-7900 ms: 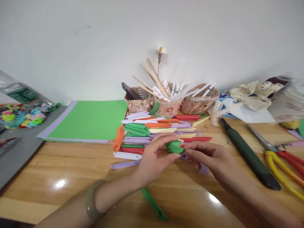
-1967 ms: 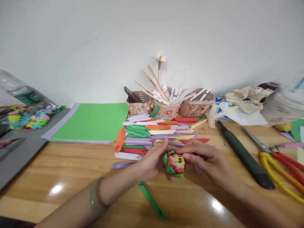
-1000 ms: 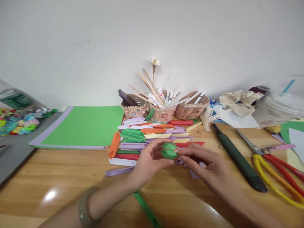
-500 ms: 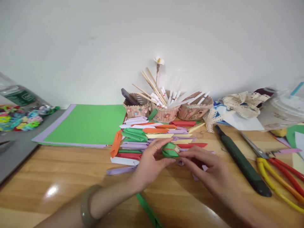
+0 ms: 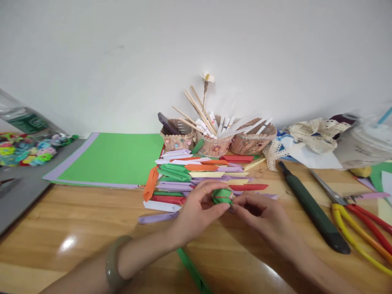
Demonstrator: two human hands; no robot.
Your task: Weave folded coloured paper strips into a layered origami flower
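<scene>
A small rounded green folded-paper piece with thin red-orange lines is held above the table. My left hand is closed on it, with the thumb below and fingers above and behind. At its pale right-hand end, the thumb and fingertips of my right hand pinch together; the exact spot they grip is hidden. Folded paper strips in green, orange, purple, white, red and yellow lie in rows just behind both hands. Under my left forearm, a long green paper strip rests on the wood.
Decorated baskets of pens and sticks stand by the wall. Green sheets lie left, beside a grey laptop-like slab bearing colourful trinkets. To the right are a dark green tool, scissors, lace ribbon and a plastic cup.
The green paper piece has shifted slightly right and turned a little in my hands. My right fingers have closed in nearer to its end.
</scene>
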